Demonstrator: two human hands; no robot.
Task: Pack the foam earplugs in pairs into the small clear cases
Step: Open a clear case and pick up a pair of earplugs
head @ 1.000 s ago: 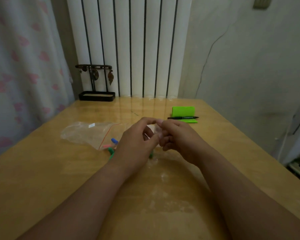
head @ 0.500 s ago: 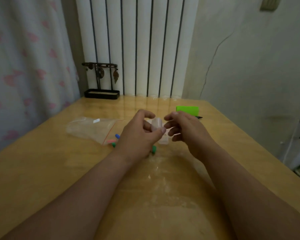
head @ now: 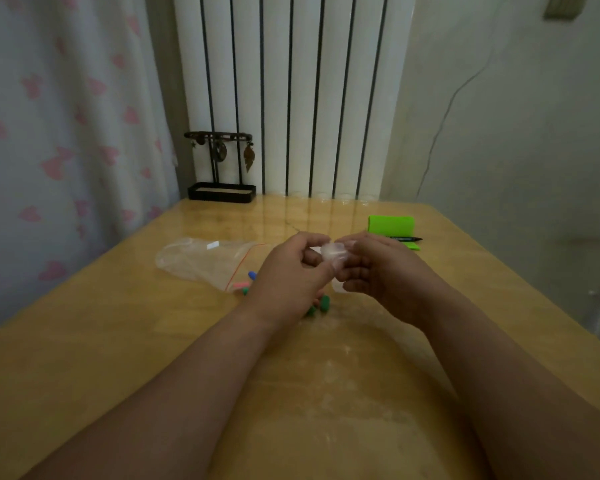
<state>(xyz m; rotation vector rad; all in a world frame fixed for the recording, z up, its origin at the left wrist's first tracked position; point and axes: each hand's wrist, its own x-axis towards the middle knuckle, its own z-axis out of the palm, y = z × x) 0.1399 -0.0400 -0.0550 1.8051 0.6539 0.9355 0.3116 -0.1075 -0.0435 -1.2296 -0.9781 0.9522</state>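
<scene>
Pinching a small clear plastic case [head: 332,254] between them, the left hand [head: 288,275] and right hand [head: 378,268] hold it just above the glossy wooden table [head: 118,323], apparently prying it open. Next comes picking a pair from the coloured foam earplugs [head: 324,303] scattered beneath the left hand.

My left hand [head: 288,277] and right hand [head: 383,273] are together above the middle of the table [head: 84,341], and they pinch a small case [head: 333,254] between them. Counting from there, the plastic bag [head: 201,259] lies at nine o'clock, with earplugs [head: 245,285] at its near corner. Two earplugs [head: 323,304] lie at six o'clock, partly under my left hand. A second case [head: 338,288] lies under my right fingers. The pad [head: 390,225] is at two o'clock, with a pen [head: 404,239] across it. The stand [head: 222,192] is at eleven o'clock, on the far edge, before the radiator [head: 291,98].
</scene>
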